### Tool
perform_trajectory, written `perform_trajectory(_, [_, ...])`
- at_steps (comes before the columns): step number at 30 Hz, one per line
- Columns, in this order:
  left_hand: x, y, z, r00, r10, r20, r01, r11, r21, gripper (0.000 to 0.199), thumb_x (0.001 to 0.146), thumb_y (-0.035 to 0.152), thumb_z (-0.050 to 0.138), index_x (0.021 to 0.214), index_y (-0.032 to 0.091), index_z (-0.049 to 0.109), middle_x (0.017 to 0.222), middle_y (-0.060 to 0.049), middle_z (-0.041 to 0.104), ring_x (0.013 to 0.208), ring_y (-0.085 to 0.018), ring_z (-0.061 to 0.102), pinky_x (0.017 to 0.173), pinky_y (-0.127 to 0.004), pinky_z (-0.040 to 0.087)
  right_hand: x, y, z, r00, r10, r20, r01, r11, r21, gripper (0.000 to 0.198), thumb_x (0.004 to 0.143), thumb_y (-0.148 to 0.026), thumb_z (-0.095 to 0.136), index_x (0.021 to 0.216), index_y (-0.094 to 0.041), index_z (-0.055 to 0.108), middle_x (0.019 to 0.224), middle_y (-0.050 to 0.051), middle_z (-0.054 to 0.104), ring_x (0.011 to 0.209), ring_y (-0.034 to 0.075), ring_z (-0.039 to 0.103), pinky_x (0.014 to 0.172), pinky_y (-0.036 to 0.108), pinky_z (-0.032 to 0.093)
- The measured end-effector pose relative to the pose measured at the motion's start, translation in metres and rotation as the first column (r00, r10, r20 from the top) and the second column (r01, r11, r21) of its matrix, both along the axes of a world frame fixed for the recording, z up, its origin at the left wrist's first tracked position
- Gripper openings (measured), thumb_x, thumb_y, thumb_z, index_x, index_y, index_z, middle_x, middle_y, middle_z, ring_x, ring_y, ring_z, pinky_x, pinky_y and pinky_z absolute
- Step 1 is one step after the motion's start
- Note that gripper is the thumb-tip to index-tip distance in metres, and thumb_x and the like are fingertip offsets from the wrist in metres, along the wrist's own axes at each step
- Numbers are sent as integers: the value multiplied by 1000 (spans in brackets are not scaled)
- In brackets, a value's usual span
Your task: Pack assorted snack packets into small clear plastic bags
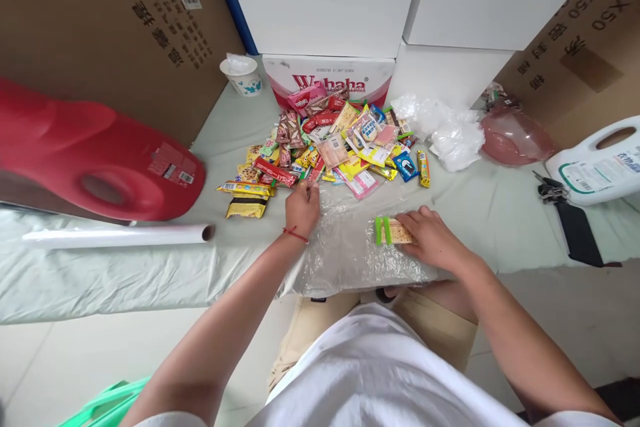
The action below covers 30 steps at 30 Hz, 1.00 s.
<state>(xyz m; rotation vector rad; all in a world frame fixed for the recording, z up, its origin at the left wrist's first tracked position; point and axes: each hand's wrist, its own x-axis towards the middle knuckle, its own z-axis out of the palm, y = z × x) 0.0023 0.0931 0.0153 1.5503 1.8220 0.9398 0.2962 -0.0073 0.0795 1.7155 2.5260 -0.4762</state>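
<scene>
My right hand (434, 239) is closed on a small cracker packet (397, 231) with green stripes at its left end. The hand and packet lie over a flat, clear plastic bag (345, 247) spread at the table's front edge. My left hand (303, 208), with a red string on its wrist, is closed at the near side of a heap of wrapped snacks (345, 137). Its fingertips are beside a red stick packet (316, 169) and the bag's upper left corner; what they pinch is hidden. Yellow packets (247, 205) lie left of that hand.
A red jug (115, 153) and a white roll (120, 235) are on the left. Behind the heap stand a paper cup (243, 77) and a Wahaha box (280, 73). Crumpled plastic (453, 137), a white jug (595, 167), keys (553, 191) and a black phone-like object (579, 233) are right.
</scene>
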Motion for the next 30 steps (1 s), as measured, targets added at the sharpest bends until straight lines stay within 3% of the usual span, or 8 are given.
perform_trajectory(6, [-6,-4,0,999,25,36,-20,993,-118,17,98,37,45,92,24,54,65,3,59,49,-17,59,59,-29,43,-46,30,24,987,152,-46,-148,986,79,53,90,-34,70,139,-17,58,120,13,66,108,31,50,92,40,38])
perform_trajectory(11, [-9,1,-2,999,39,8,-38,995,-96,13,93,34,50,95,22,54,81,-2,64,64,-18,63,68,-31,50,-86,44,4,976,207,66,-208,978,0,60,90,-37,74,142,-15,56,131,18,63,120,36,51,97,45,39])
perform_trajectory(13, [-14,-2,-2,995,82,-47,-83,997,-4,21,88,33,56,104,18,55,99,-9,66,80,-21,65,80,-35,53,-85,45,-7,982,183,38,-183,983,-13,75,87,-44,78,150,-16,49,147,19,54,126,37,49,100,46,39])
perform_trajectory(16, [-23,-20,1,967,164,-197,-101,950,297,37,86,33,60,117,14,57,121,-18,62,112,-29,62,102,-46,49,-75,43,-13,990,142,-26,-142,990,2,77,87,-47,78,152,-19,47,150,17,52,126,34,49,101,45,39])
perform_trajectory(19, [-32,-52,6,928,41,-371,139,885,444,27,92,30,55,114,18,66,122,-16,68,127,-31,58,113,-50,41,-67,43,-8,993,112,-31,-113,994,-5,59,91,-42,75,142,-18,58,134,15,64,116,33,52,96,43,40])
perform_trajectory(21, [-37,-72,6,857,-170,-486,380,847,373,23,94,26,52,108,23,71,120,-10,74,130,-29,60,116,-50,36,-67,45,-4,992,119,-35,-119,993,0,51,92,-42,74,136,-18,62,127,14,67,114,32,52,94,43,40])
perform_trajectory(23, [-40,-85,1,779,-301,-550,502,825,260,29,97,23,49,111,26,74,125,-6,76,137,-29,57,122,-53,29,-71,47,-2,991,126,-44,-125,992,20,49,93,-44,72,134,-19,64,126,14,67,114,32,51,93,42,39])
perform_trajectory(30, [-40,-93,-18,742,-317,-591,420,907,40,44,104,31,39,142,28,62,152,-10,60,147,-32,48,126,-66,10,-82,50,-8,984,176,8,-176,984,-8,55,92,-37,73,142,-19,58,128,14,65,114,32,51,96,44,38])
